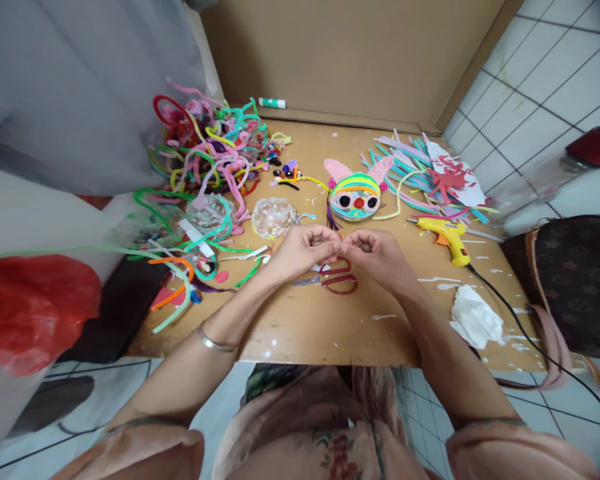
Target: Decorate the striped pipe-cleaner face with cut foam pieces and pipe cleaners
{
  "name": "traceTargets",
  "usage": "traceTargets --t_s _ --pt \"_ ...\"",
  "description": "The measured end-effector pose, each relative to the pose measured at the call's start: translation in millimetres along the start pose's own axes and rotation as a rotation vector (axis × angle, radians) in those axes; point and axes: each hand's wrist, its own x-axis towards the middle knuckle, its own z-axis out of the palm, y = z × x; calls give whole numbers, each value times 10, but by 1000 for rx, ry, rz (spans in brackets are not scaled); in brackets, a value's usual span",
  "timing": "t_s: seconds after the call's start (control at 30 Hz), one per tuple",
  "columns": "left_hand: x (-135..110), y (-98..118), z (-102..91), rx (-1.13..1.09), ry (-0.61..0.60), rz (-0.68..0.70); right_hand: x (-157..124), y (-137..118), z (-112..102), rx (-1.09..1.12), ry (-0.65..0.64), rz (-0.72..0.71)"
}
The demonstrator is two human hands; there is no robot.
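Observation:
My left hand (pixel 313 248) and my right hand (pixel 367 253) meet fingertip to fingertip above the middle of the table. Both are closed in a pinch on something small; a bit of reddish pink shows there, but its kind is hidden. Just below them lie scissors (pixel 339 288) with red handles, partly covered by my left hand. Beyond my hands sits a round decorated face (pixel 356 197) with pink ears, black eyes, a red nose and stripes of coloured pipe cleaner. Left of it rests a clear plastic ball half (pixel 274 217).
A heap of pipe cleaners (pixel 215 143) fills the back left. More pipe cleaners (pixel 405 175) lie back right, beside a yellow glue gun (pixel 445 237) with a black cord. Crumpled tissue (pixel 476 315), a brown bag (pixel 567 283) and a glue stick (pixel 272 103) are also around.

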Motion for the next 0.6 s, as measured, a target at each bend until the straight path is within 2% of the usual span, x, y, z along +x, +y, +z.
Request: traceTargets --t_s 0.43,0.6 --pt "-4 49 -108 56 -154 -10 9 90 7 -21 -99 19" --pt "0 55 -84 -26 -79 19 -7 43 -13 14 -74 -16"
